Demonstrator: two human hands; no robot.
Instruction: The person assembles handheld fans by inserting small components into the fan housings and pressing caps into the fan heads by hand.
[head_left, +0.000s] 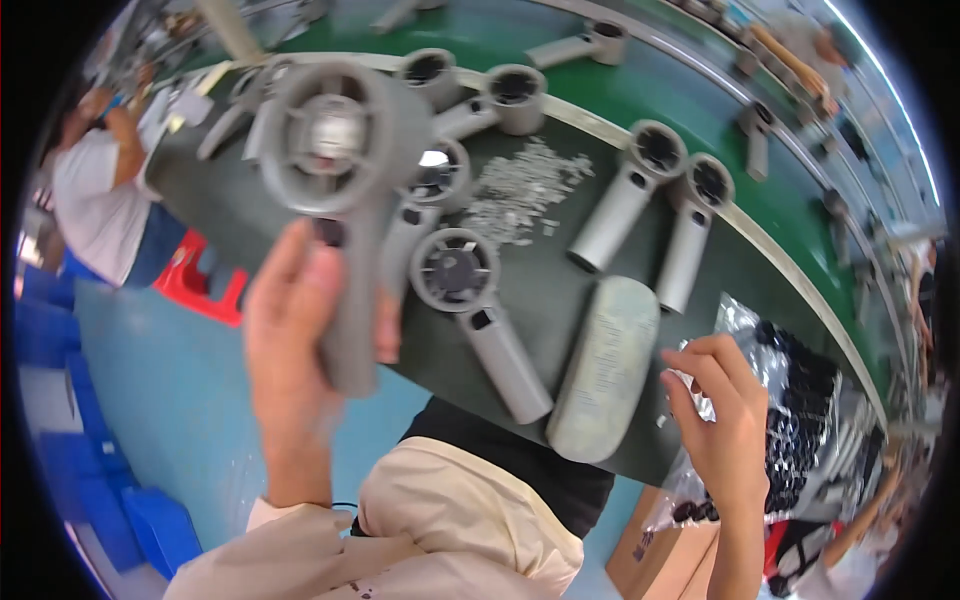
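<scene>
Gray handheld fan (pixel 360 228) nearest the camera, blurred, raised above the near edge of the dark worktable (pixel 560 262), ring head up, handle down. Left hand (pixel 290 340) grasps its handle: thumb along the front near the dark button, other fingers wrapped round behind, tips showing on the far side. Right hand (pixel 725 410) is over the table's right part, fingers bent, index and thumb tips close; can't tell if anything small is pinched there. Just left of that hand lies an oblong pale block (pixel 605 370) with faint dark markings; beside and behind the hand, a clear plastic bag (pixel 800 400) of black parts. Another fan (pixel 505 352) lies between the held one and the block, head away from the person. Pile of small gray pieces (pixel 525 190) farther back; two more fans (pixel 615 215) side by side to its right, others to its left. Green conveyor (pixel 680 90) runs beyond, more fans on it. Red stool (pixel 205 285) and a seated person (pixel 100 205) at left
</scene>
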